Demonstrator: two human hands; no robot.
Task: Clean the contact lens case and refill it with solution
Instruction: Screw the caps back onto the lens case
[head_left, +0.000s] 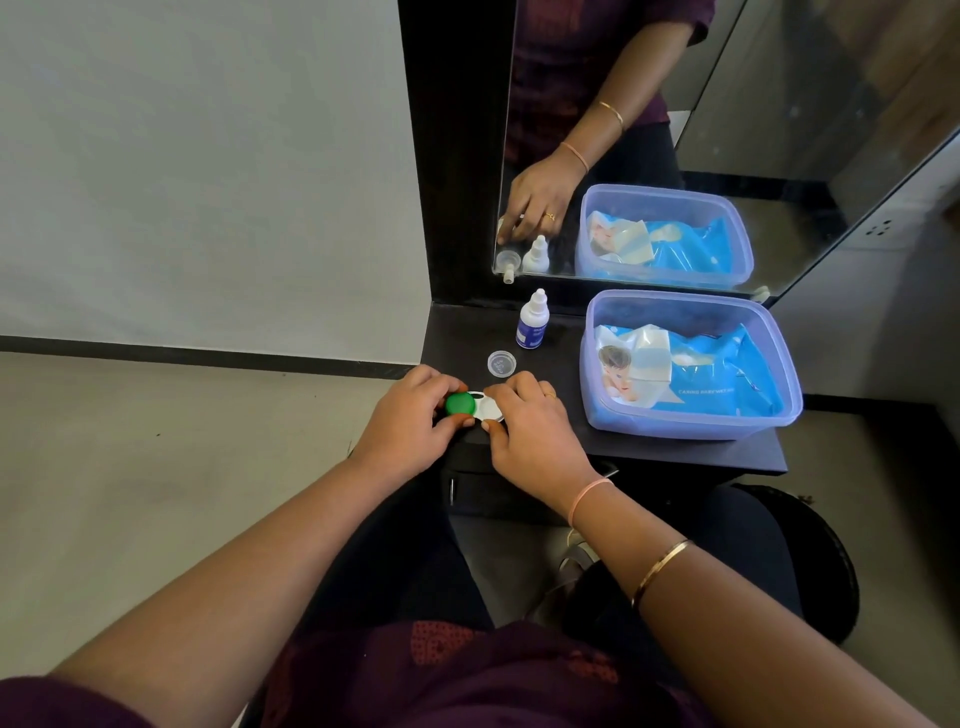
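Fingers of the left hand (410, 421) pinch the green cap (459, 404); the right hand (530, 431) beside it clamps the contact lens case (485, 408).

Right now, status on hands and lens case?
Left hand on green cap. Right hand steadying case. One clear cap off, bottle capped behind. Nothing in the way.
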